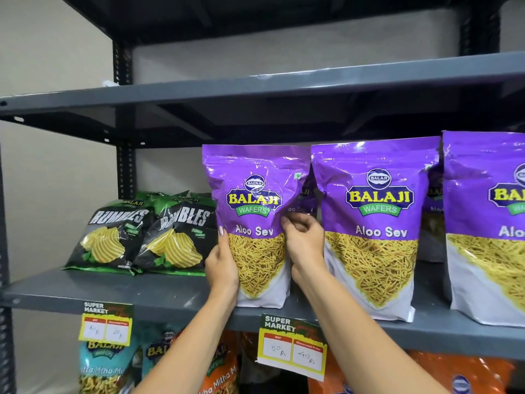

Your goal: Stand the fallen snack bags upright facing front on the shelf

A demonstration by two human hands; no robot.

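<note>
Both hands up at the mid shelf (159, 294), clamped on one purple Aloo Sev bag (252, 223). Left hand (223, 268) wrapped round the bag's left edge, low half, thumb tip up by the "Aloo" lettering, rest of the fingers hidden behind the pack. Right hand (305, 243) on the right edge, fingers (295, 220) curled in and pinching the foil just under the logo. Bag upright, front facing out, base down on the shelf near the front lip, top leaning a touch left.

Just right of the right-hand fingers: second Aloo Sev bag (372, 231), standing, front out, almost touching the wrist. Further right, third Aloo Sev bag (488, 223), cut by the frame edge. More purple packs tucked behind, in the gaps, only partly seen.

Left of the left-hand fingers: two black-and-green Rumbles chip bags (142, 237), tilted back, leaning on more of the same behind.

Below the fingers, on the shelf lip: yellow price tag (292, 348) between the forearms, another price tag (106, 322) off to the left. Lower shelf: teal and orange snack packs (216, 373), partly hidden by the arms. Upper shelf (255, 86) overhead, bare from this angle.
</note>
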